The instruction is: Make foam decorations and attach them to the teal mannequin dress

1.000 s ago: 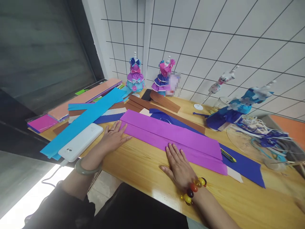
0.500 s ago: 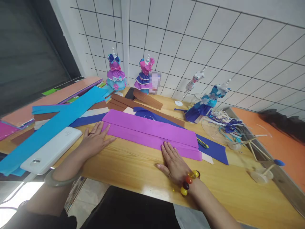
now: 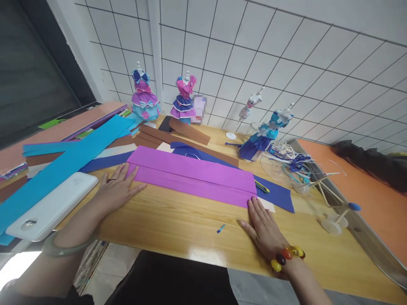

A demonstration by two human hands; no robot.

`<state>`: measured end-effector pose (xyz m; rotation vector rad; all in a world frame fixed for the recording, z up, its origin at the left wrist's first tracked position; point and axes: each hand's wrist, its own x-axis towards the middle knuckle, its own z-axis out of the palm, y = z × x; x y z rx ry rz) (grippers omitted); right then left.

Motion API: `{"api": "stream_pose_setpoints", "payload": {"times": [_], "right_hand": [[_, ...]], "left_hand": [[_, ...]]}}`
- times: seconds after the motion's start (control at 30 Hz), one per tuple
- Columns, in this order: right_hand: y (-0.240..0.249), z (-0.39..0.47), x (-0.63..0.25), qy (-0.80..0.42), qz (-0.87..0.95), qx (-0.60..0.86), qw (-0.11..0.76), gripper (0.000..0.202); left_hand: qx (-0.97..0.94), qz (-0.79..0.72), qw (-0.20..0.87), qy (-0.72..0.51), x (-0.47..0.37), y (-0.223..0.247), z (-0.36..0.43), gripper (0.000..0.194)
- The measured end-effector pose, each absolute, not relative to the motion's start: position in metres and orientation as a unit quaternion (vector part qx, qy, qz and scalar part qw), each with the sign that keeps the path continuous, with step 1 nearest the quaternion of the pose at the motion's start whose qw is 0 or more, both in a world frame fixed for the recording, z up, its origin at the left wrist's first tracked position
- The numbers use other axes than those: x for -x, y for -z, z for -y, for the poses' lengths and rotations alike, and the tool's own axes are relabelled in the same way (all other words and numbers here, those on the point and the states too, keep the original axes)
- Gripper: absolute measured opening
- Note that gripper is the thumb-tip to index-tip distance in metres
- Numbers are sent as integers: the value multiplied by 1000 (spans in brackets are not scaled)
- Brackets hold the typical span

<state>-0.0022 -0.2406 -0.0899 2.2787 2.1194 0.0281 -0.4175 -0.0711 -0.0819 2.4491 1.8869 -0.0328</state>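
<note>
A folded purple paper strip [image 3: 193,171] lies across the wooden table, its long layers one over another. My left hand [image 3: 116,190] rests flat with spread fingers, the fingertips on the strip's left end. At the strip's lower right corner my right hand [image 3: 263,224] presses down, fingers extended and thumb apart. Under and behind the purple strip are dark blue paper [image 3: 276,195] and a pale piece [image 3: 266,205]. A yellow-green cutter [image 3: 262,186] sits on the blue paper, just right of the strip.
Long light blue strips [image 3: 73,156] and a white power bank [image 3: 52,205] lie at the left. Small dress forms [image 3: 145,99] stand along the back. Ribbon scraps [image 3: 291,159] and a wooden stick stand [image 3: 332,224] are at the right. A tiny blue scrap [image 3: 221,228] lies near the front.
My right hand has slid right along the strip's lower edge to its corner. The small blue scrap on the table now shows. The view has shifted slightly.
</note>
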Motion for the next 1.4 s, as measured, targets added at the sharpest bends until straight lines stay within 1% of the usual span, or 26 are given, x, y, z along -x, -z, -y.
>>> {"api": "stream_pose_setpoints", "payload": {"times": [0.33,0.4,0.5,0.6,0.7,0.77,0.83,0.93,1.07,1.17,1.3,1.33,1.4], "right_hand": [[99,244,0,-50,-690,-722,-7,73],[99,245,0,-53,-692,-720,-10,73],[101,245,-2,-61,-694,-717,-17,73],[104,245,-4,-67,-697,-713,-20,75],[107,245,-5,-73,-699,-711,-21,77],[108,245,-6,-78,-700,-709,-20,77],[108,245,-7,-81,-701,-708,-18,78],[109,245,-8,-84,-703,-706,-15,78],[111,245,-8,-86,-704,-705,-17,79],[110,245,-7,-86,-703,-706,-19,79],[107,245,-4,-77,-699,-711,-14,76],[105,245,-3,-74,-698,-713,-13,75],[103,244,-1,-66,-694,-717,-12,74]], "left_hand": [[-790,-613,11,17,422,88,68,69],[-780,-626,9,11,417,86,69,72],[-776,-631,-18,-2,396,81,78,82],[-831,-555,-31,-20,364,77,93,81],[-893,-450,-2,-29,338,75,106,76],[-905,-424,22,-25,333,75,109,72],[-895,-445,42,-16,337,75,107,71],[-850,-523,57,1,359,75,97,71],[-788,-612,58,20,392,75,82,76],[-758,-648,60,38,405,73,75,78],[-728,-683,39,50,388,64,70,86],[-734,-678,24,42,377,60,70,87],[-786,-618,17,20,347,54,72,82]]}}
